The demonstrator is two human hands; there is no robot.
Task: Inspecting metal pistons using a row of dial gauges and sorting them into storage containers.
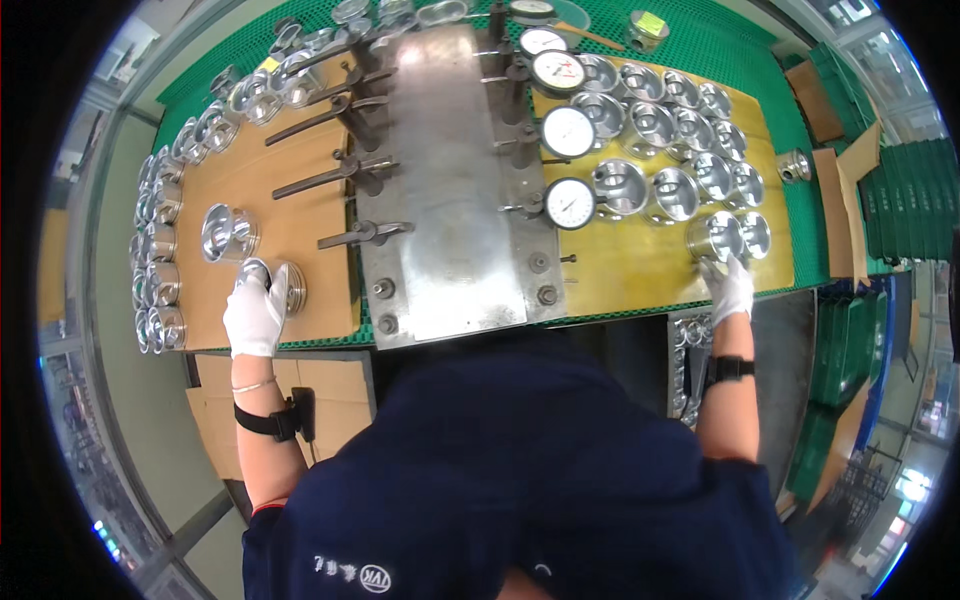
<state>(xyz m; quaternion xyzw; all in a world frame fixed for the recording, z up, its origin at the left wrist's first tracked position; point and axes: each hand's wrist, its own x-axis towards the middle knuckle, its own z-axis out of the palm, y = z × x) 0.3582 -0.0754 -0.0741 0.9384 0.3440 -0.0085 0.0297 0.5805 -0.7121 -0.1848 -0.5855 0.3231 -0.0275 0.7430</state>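
Observation:
My left hand, in a white glove, grips a shiny metal piston at the near part of the brown cardboard. Another piston lies just beyond it. My right hand, also gloved, closes its fingers on the near side of a piston at the yellow board's near right. One more piston stands right beside that one. The fingertips of both hands are partly hidden by the parts.
A steel plate with clamp levers and several dial gauges fills the middle. Pistons line the cardboard's left edge and stand in rows on the yellow board. Green crates are stacked at right, beside an open carton.

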